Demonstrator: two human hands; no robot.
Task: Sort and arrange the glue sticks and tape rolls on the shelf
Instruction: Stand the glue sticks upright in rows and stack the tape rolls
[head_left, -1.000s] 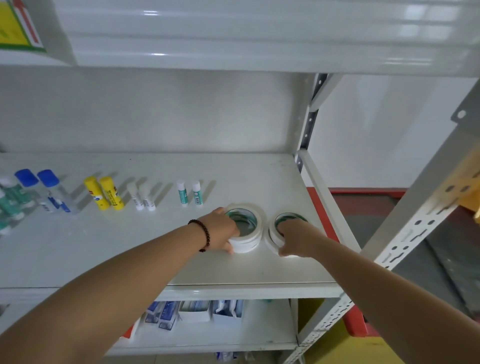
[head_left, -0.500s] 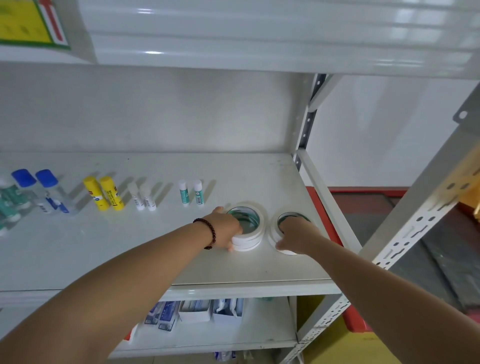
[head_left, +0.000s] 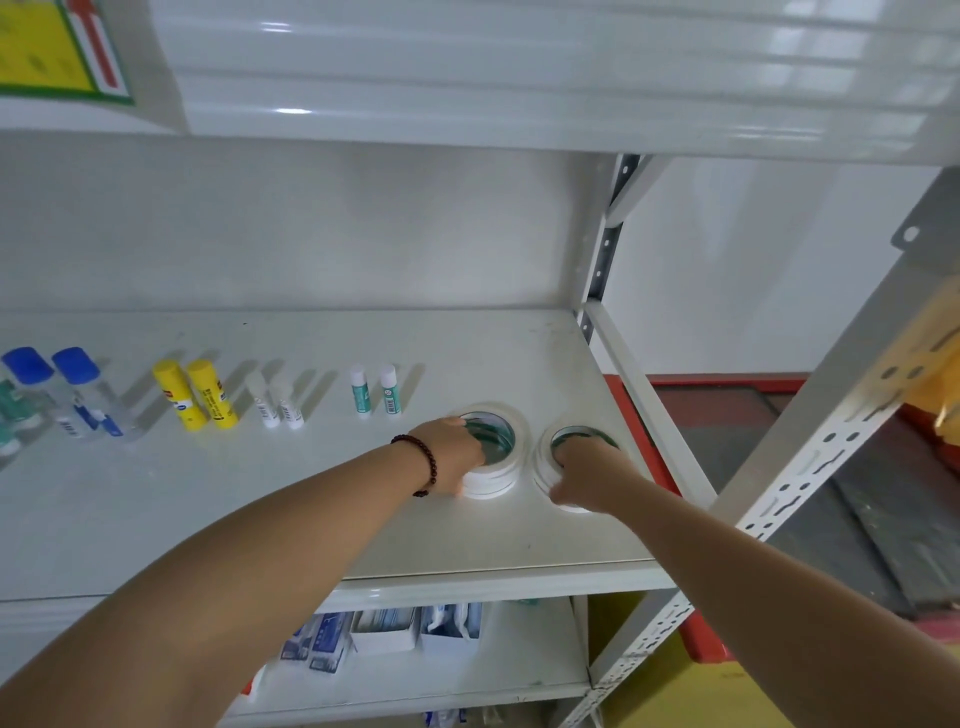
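Your left hand (head_left: 451, 457) grips the left tape stack (head_left: 493, 467) and your right hand (head_left: 584, 475) grips the right tape stack (head_left: 543, 462), side by side at centre frame; glue sticks (head_left: 208, 395) stand in pairs at left along the shelf (head_left: 311, 493).

Bare shelf (head_left: 218, 519) lies open before the glue sticks (head_left: 208, 395); upright post (head_left: 602, 260) bounds the right.

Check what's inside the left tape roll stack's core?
The left hand grips the left tape stack, fingers curled into the core. A green inner liner and bare shelf show through the hole. The near part of the core is covered by the hand.
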